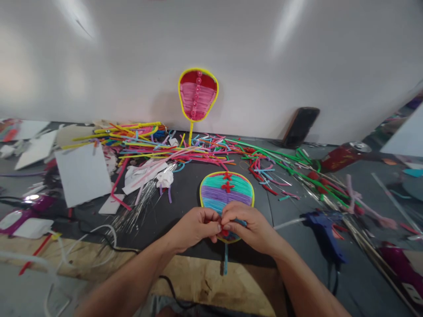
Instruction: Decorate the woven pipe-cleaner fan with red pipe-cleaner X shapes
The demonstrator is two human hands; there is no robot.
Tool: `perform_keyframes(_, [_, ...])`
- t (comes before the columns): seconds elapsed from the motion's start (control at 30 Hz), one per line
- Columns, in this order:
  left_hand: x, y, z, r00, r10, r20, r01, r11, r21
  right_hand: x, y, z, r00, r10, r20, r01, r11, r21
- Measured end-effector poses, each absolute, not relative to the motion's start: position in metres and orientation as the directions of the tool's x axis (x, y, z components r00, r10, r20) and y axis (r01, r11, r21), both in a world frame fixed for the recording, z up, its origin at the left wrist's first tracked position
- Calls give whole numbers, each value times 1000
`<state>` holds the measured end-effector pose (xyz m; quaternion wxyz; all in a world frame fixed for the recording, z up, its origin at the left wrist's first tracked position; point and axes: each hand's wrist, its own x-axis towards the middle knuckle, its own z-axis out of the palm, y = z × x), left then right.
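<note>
Teal-and-purple fan (226, 191) lies under both hands' fingers (220, 223), pinching its lower edge.

Near centre, on the dark mat (185, 207): a flat fan (226, 193), handle pointing toward the near edge, with left hand (194, 226) and right hand (249, 226) meeting fingertip to fingertip over its near half. Beyond it, a scatter of pipe cleaners (198, 152) spread left to right across the far part of the table. Behind the scatter, a second fan (197, 94) upright against the wall (132, 53). Right of the hands, a glue gun (325, 229) lying on the table; far right, a phone (300, 127) leaning on the wall. Left of the mat, a paper sheet (82, 174).
</note>
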<state>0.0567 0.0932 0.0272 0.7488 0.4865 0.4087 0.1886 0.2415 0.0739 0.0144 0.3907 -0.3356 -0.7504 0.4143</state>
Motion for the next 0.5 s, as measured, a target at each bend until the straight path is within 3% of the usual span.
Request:
perform_keyframes(0.3, [55, 93, 24, 676, 641, -363, 114, 395, 911, 246, 71, 22, -576, 776, 258, 187, 431, -883])
perform_keyframes(0.5, [57, 94, 27, 620, 703, -349, 44, 413, 910, 249, 74, 21, -477, 838, 264, 176, 386, -906])
